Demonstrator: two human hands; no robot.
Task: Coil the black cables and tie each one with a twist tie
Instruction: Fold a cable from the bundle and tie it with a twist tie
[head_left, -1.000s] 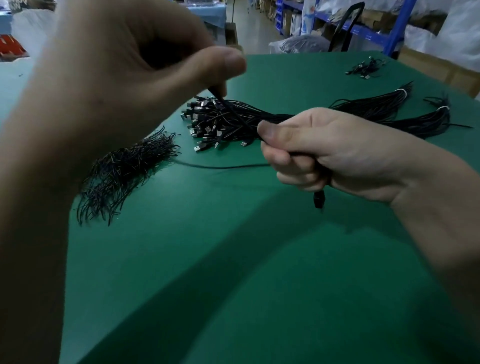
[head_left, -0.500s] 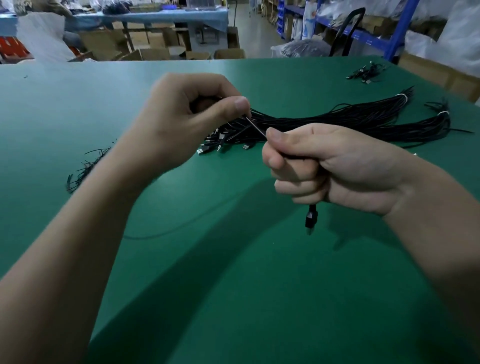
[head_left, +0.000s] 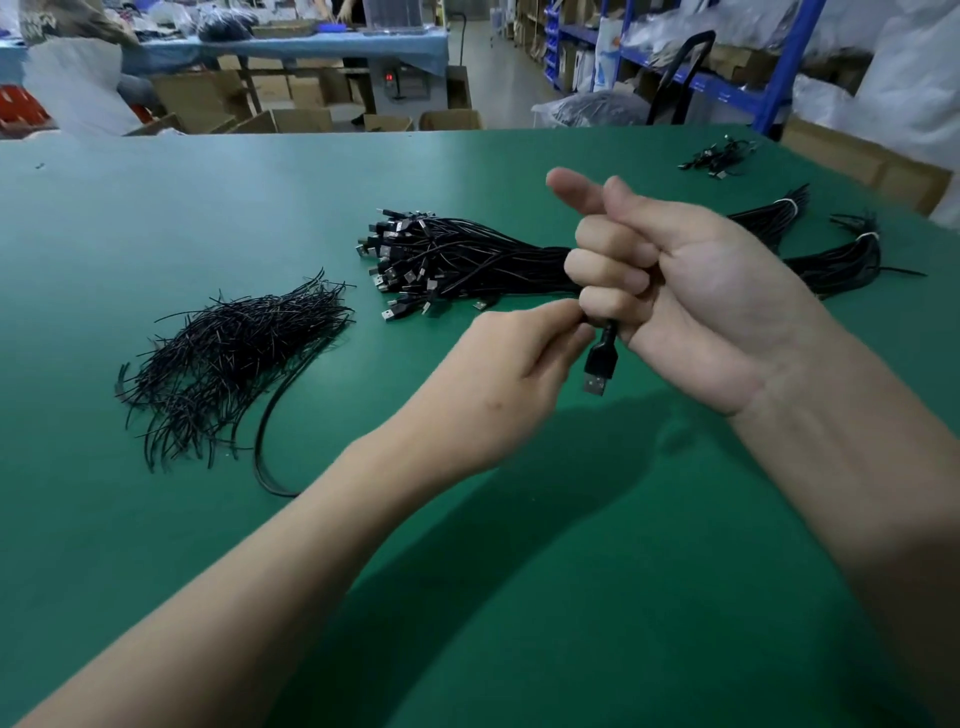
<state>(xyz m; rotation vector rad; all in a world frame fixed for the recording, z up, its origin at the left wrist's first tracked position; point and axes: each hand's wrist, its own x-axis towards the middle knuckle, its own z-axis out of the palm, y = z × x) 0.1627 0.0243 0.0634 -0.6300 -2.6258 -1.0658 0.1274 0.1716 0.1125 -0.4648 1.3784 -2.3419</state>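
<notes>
Right hand (head_left: 691, 291) is up, palm to the camera: three fingers curled round the black cable (head_left: 609, 332), forefinger and thumb sticking up free. Left hand (head_left: 519, 364) comes in from 7 o'clock and pinches that same cable with thumb and fingertips, just above the USB plug (head_left: 600, 366). So the task's thing sits above the table (head_left: 156, 571), between the two hands.

This looks like a light, thin, floppy cord. It will bend wherever it is led and spring loose if let go, so the turns need to stay trapped under those curled fingers. The jacket looks smooth, probably a bit slippery. The plug is the one stiff part and the best place to take hold is right behind it, where the left hand already is.

The held stretch runs near upright, with the plug hanging out of the fist and its metal tip aimed at 6 o'clock, a touch toward 7. A loop of cable (head_left: 262, 441) lies on the table out at 8 o'clock; it is likely the trailing length, though the forearm hides the join.

The twist ties (head_left: 228, 358) lie heaped at 9 o'clock, well apart from the hands. The loose cable bundle (head_left: 457, 260) lies at 11 o'clock with its plugs fanned leftward, and the tied bundles (head_left: 831, 249) are off at 2 o'clock.
</notes>
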